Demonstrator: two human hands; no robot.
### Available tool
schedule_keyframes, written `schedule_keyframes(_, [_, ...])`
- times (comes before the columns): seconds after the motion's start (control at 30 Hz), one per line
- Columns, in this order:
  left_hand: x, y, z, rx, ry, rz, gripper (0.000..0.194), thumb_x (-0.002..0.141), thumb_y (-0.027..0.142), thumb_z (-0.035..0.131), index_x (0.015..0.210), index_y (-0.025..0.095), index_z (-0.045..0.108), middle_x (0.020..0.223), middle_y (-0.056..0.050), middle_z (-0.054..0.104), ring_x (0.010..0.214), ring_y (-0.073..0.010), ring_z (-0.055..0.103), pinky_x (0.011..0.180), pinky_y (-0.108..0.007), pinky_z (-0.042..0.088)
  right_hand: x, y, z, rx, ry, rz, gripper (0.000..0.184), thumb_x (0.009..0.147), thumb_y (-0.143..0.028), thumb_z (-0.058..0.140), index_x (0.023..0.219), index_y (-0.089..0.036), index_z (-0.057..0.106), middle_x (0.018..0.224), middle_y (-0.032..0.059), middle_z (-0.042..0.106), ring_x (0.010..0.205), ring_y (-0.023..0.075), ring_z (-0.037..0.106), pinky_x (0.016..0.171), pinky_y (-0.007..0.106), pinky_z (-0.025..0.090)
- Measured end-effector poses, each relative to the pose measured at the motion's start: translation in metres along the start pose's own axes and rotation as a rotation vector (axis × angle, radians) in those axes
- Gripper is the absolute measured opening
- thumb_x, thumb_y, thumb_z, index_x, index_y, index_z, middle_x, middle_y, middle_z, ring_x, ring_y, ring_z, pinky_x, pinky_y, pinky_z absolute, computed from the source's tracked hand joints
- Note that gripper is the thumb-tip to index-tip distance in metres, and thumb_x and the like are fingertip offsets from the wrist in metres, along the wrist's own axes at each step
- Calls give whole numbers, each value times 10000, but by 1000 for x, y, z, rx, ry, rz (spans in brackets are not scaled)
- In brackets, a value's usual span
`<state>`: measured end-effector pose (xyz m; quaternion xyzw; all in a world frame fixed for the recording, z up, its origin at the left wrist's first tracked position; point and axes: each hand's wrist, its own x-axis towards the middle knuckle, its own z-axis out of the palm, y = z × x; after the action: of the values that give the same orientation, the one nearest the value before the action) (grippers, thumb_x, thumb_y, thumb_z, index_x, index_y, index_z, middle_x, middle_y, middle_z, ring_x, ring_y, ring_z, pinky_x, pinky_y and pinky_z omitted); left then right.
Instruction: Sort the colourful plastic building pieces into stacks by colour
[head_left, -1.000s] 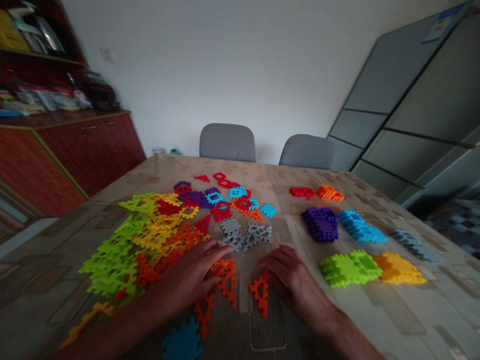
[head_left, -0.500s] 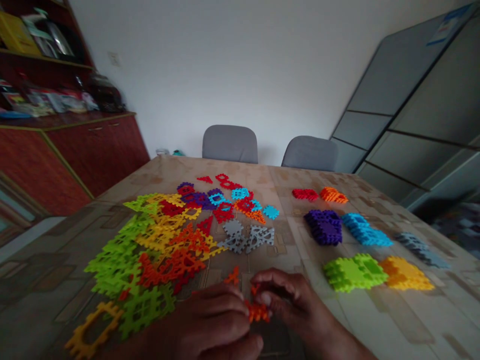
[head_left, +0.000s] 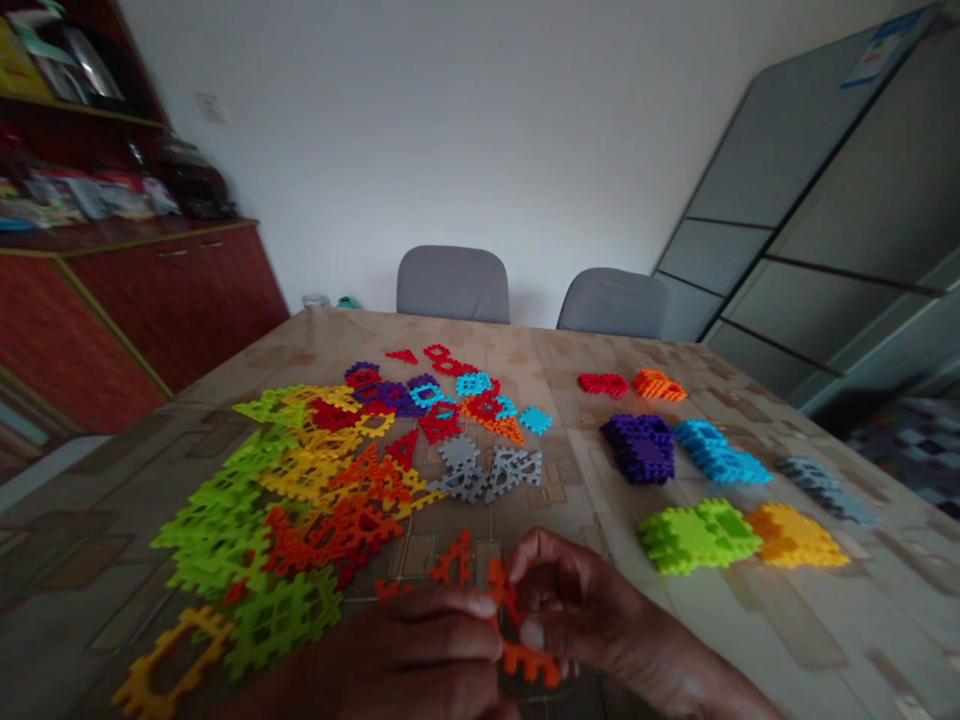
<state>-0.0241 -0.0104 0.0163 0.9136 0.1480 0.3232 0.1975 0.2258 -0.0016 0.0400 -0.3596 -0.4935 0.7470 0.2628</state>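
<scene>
Low at the table's front edge, my right hand [head_left: 577,605] pinches an orange toothed building piece [head_left: 531,662] between thumb and fingers. My left hand [head_left: 431,650] meets the same piece from the left, its fingers closed at the edge; part of the piece is hidden behind them. A loose orange triangular piece [head_left: 454,560] lies on the table just beyond my left fingertips. Left of it is a heap of interlocking pieces: green pieces [head_left: 217,520], yellow pieces [head_left: 304,465] and orange-red pieces [head_left: 330,535]. Grey pieces [head_left: 487,470] lie beyond my hands.
To the right stand sorted stacks: a green stack [head_left: 697,538], a yellow stack [head_left: 799,535], a purple stack [head_left: 639,448], a blue stack [head_left: 720,452], a grey stack [head_left: 825,488], a red stack [head_left: 602,384] and an orange stack [head_left: 659,384]. Two grey chairs [head_left: 452,283] stand behind the table [head_left: 555,345].
The orange piece has turned between my hands, and more of its toothed frame shows. My right hand has shifted slightly. The whole view has swung a little to the right.
</scene>
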Motion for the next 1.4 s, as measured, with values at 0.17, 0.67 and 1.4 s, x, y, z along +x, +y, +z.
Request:
schedule_keyframes(0.17, [11,-22,-26,238,145,-120,315,1044,137,465,1245,301,643,1070,-20,755,999,-174,706,1040,-366,526,3,-1,-19,-118,178,-101,482,808,-537,808,1020,-214,520,676,-95,558,502,41,488,473,155,357])
schedule_keyframes(0.67, [4,-47,-15,263,-243,-350,405,896,158,708,1278,281,649,1285,-57,684,1194,-271,622,1040,-401,479,13,23,-15,-456,331,80,262,831,-395,656,917,-238,464,552,-93,586,417,117,569,402,198,409])
schedule_keyframes(1.4, [5,-46,-3,152,-301,-621,674,859,176,748,1470,324,503,1430,-67,605,1315,-304,550,1102,-440,452,6,5,11,-1335,347,247,573,825,-156,638,1386,-196,534,924,78,786,828,268,743,597,277,384])
